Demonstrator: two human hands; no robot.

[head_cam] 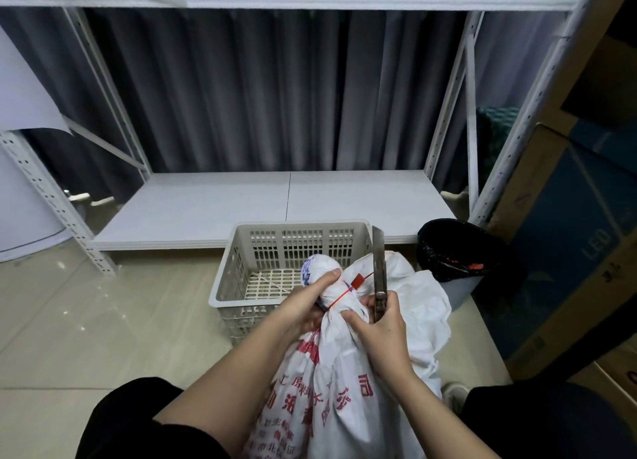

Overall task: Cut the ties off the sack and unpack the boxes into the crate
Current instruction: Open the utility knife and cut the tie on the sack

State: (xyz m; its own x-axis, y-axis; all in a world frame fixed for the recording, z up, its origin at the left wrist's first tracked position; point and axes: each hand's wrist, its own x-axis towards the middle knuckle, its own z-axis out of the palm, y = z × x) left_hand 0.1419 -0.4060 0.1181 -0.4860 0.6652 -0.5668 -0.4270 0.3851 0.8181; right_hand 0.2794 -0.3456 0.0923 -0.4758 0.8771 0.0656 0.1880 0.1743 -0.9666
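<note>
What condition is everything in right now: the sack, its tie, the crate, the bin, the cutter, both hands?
White woven sack with red print: neck bunched shut.
Red plastic tie: uncut, cinched round the neck.
Grey slotted plastic crate: upright, no boxes visible inside.
Black-lined waste bin: open, red scraps inside.
Metal cutter: blade pointing up, off the tie.
Left hand: grips the sack top.
Right hand: holds the cutter, fingers on the neck.

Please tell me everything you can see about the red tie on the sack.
The red tie is a thin plastic-looking strap, cinched tight around the gathered neck of the white sack. It is not yet cut. A flat red tag sits at its upper right end, near the scissors. The left hand grips the neck by it; the right hand grips below.
</note>
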